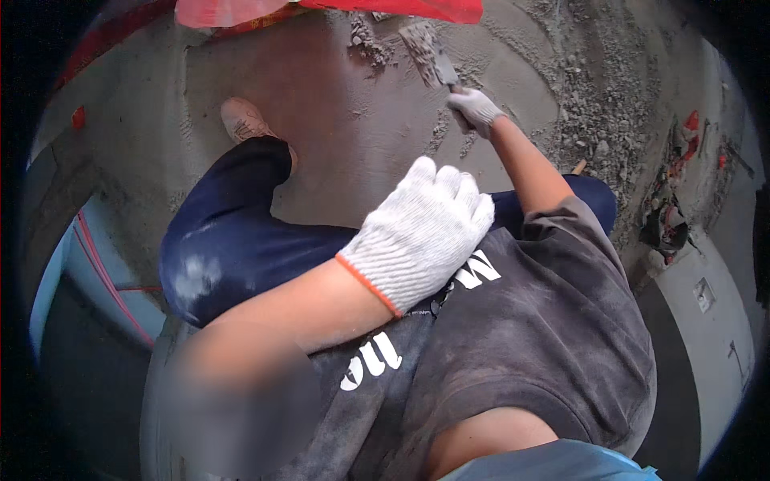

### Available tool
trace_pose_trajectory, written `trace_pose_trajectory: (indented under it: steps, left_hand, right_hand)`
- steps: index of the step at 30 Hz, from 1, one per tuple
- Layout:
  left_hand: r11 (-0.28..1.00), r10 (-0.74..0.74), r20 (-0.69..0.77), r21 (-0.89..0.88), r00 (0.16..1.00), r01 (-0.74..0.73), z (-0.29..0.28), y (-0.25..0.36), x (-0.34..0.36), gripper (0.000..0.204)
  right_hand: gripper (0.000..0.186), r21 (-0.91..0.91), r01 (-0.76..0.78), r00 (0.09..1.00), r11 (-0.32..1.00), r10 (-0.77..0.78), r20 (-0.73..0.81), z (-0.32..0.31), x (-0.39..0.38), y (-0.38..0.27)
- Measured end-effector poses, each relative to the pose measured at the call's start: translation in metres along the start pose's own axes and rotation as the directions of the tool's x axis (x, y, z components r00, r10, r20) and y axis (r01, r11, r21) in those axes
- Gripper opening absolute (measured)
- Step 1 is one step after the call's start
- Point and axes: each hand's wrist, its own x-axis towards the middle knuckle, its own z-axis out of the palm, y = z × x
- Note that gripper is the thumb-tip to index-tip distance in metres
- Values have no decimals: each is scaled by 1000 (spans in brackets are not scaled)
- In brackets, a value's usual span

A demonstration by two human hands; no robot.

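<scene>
My right hand (475,108), in a white knit glove, reaches forward and grips the handle of a small metal trowel (443,70). The trowel's blade lies against wet grey mortar (417,40) on the cement floor (345,120). My left hand (421,232), in a white glove with an orange cuff, is raised close to the camera over my dark grey shirt (529,321) and navy trouser leg (233,232). Its fingers are curled together, and nothing shows in it.
A red plastic basin (321,10) sits at the top edge. My dusty shoe (245,120) stands on the floor at upper left. Loose mortar rubble (597,104) covers the floor to the right. Red and black debris (666,220) lies by a grey wall (710,337). Thin red lines (100,264) run along the left.
</scene>
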Motion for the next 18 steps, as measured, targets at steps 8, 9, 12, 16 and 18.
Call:
trace_pose_trajectory:
  steps: [8, 9, 12, 16, 18]
  left_hand:
    - [994, 101, -19, 42, 995, -100, -18, 11, 13, 19]
    - [992, 122, -14, 46, 992, -121, -18, 12, 13, 18]
    - [992, 123, -18, 33, 992, -123, -16, 14, 14, 19]
    - [994, 112, -39, 8, 993, -111, -8, 14, 12, 19]
    - [995, 99, -54, 8, 994, -99, -5, 14, 12, 19]
  right_hand:
    - [16, -333, -141, 989, 932, 115, -97, -80, -168, -38]
    - [15, -355, -187, 982, 916, 161, -103, -87, -187, -54]
    - [13, -305, -208, 970, 930, 155, -190, -86, -222, -99]
    - [12, -449, -51, 989, 892, -17, -146, -75, -222, -174]
    - [21, -597, 68, 975, 799, -179, -129, -58, -196, -215]
